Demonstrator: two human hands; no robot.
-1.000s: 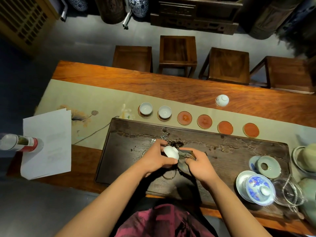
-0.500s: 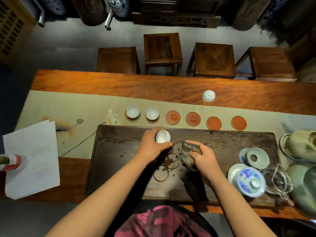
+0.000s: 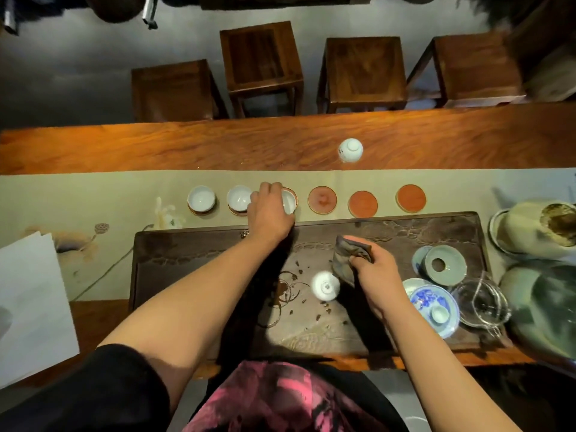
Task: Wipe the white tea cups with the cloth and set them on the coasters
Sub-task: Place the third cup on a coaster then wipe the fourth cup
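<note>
Left hand is out at the coaster row on the beige cloth runner, fingers curled over the rim of a white tea cup that sits upright on the third round coaster from the left. Cup is mostly hidden by the hand; can't tell if it is fully seated.

Two more white cups, and, stand on the two coasters left of it; the nearer one is just beside the hand's knuckles, so room is tight on that side.

Right of the hand, three bare red-brown coasters in a row, with gaps between them.

Right hand is over the dark wooden tea tray, pinching a bunched grey-brown cloth between thumb and fingers.

Another white cup lies upside down on the tray, just left of the cloth, among tea stains and leaf bits. One more inverted white cup sits on the bare orange wood counter, far of the runner, well apart from everything.

Tray's right end is crowded: celadon lid, blue-and-white lidded bowl, glass pitcher, all close to the right wrist. Tray's left half is open.

White paper sheet hangs over the counter's near left edge.
</note>
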